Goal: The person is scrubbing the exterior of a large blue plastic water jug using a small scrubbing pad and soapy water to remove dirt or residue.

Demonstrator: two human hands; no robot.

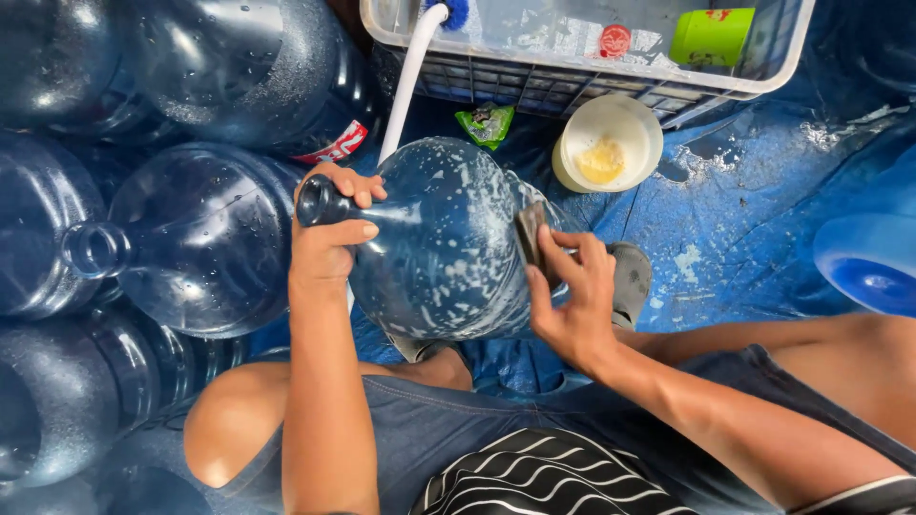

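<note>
- Right hand (pixel 571 291) nearest: fingers closed on a dark scrub pad (pixel 530 234), pressed to the base-side wall of the soapy water jug (pixel 448 253).
- Jug lies on its side betw. the knees, long axis running L–R, neck to the left.
- Left hand (pixel 329 238) wrapped round the neck/mouth, steadying it.
- Beyond: white bowl (pixel 611 143), white crate (pixel 582 52) and hose (pixel 405 81); other jugs (pixel 191 238) stacked left.

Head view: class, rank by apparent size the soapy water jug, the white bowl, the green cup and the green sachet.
1. soapy water jug
2. white bowl
3. green cup
4. green sachet, close to the cup in size, so unsure.
</note>
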